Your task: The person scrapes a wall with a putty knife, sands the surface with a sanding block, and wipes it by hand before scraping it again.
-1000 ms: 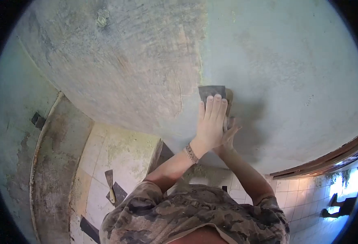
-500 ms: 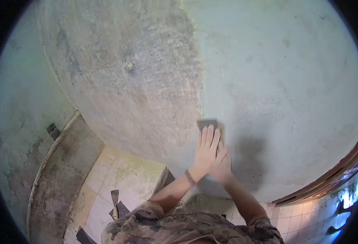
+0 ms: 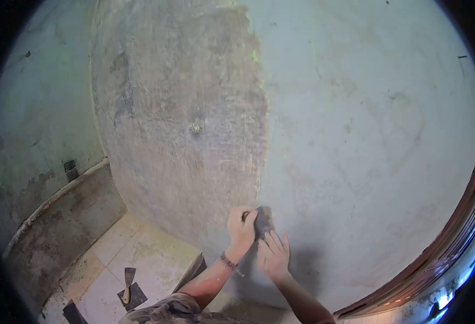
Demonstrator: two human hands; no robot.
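My left hand (image 3: 241, 227) is closed around a dark sanding pad (image 3: 261, 221), holding it against the wall (image 3: 356, 135). My right hand (image 3: 273, 254) sits just below and to the right of the pad, fingers spread, touching its lower edge and the wall. The wall is pale green on the right and scraped grey-brown (image 3: 183, 119) on the left, and the pad lies at the boundary between the two areas. A bracelet circles my left wrist.
A putty knife (image 3: 128, 283) lies on a dark sheet on the tiled floor at lower left. A low grimy ledge (image 3: 59, 216) runs along the left wall. A wooden door frame (image 3: 442, 254) curves down the right side.
Both hands and the pad have moved down the wall. My left hand went from flat on the pad to gripping it, and the view has tilted up, showing more wall.
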